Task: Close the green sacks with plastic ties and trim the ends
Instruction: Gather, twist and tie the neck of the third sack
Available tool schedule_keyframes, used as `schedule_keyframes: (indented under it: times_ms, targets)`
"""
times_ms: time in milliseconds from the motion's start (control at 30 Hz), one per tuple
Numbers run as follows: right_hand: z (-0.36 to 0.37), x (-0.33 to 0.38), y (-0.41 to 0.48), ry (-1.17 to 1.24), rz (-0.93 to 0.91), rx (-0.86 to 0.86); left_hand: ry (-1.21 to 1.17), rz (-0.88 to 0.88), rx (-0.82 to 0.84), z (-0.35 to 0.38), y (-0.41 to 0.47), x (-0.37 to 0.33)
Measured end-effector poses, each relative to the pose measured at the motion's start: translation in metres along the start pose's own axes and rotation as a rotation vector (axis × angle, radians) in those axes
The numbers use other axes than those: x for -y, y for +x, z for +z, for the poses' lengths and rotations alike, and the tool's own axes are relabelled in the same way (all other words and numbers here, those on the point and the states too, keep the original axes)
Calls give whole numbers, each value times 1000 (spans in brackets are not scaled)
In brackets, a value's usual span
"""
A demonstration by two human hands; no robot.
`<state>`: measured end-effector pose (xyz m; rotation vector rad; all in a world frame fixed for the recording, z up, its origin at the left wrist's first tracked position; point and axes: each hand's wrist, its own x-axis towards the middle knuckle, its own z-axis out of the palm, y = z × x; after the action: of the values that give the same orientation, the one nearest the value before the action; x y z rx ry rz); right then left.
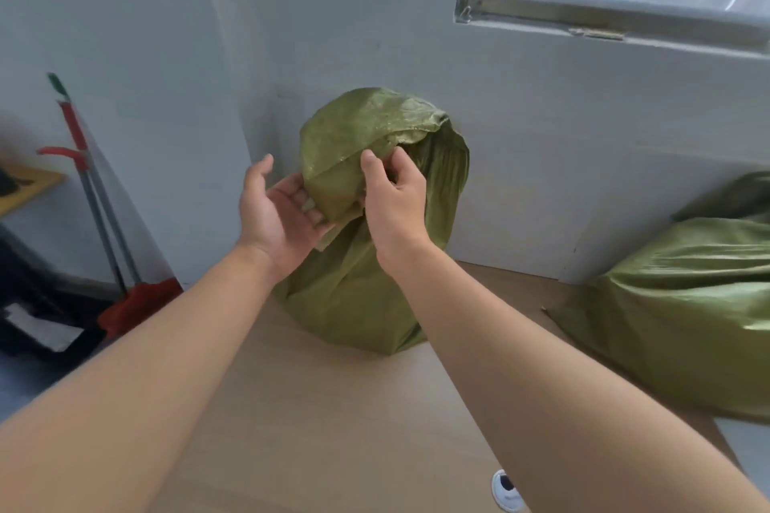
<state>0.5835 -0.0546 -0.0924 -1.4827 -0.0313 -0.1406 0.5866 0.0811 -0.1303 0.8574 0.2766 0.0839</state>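
At the far left a red broom (pixel 125 262) leans in the corner, out of your way. Your left hand (pixel 277 217) lies palm-up and spread under the folded-over mouth of the upright green sack (pixel 354 296), its fingers (pixel 306 204) touching the flap's lower edge but not clenched on it. Your right hand (pixel 391 196) pinches the same flap from above, thumb and fingers closed on the fabric. The sack stands on the worktop (pixel 333 429) against the wall, straight ahead of both hands, its long axis vertical; the loose neck hangs towards you between the hands, so gathering it likely means squeezing inwards from both sides. Neither hand is clearly nearer. No tie is in view. A second green sack (pixel 675 325) lies slumped at the right.
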Motion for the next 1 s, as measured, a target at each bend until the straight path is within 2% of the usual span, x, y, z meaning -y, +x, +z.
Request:
schedule_keyframes:
  times_ms: [133, 367, 567, 733, 867, 933, 1000]
  targets:
    - [2, 55, -28, 53, -113, 37, 31, 60, -35, 19, -41, -29]
    - [2, 154, -87, 119, -235, 72, 573, -15, -272, 16, -97, -43]
    - [-21, 200, -140, 193, -307, 57, 917, -140, -270, 12, -157, -34]
    - [-51, 224, -175, 265, -304, 13, 929, -166, -399, -6, -192, -33]
    - [-86, 236, -197, 340, -307, -78, 975, -162, -437, -14, -220, -21]
    - [-105, 240, -207, 373, -327, -147, 958, -161, -411, -10, -238, -12]
    - [-125, 244, -216, 399, -322, -235, 837, -184, -293, -10, -247, 0]
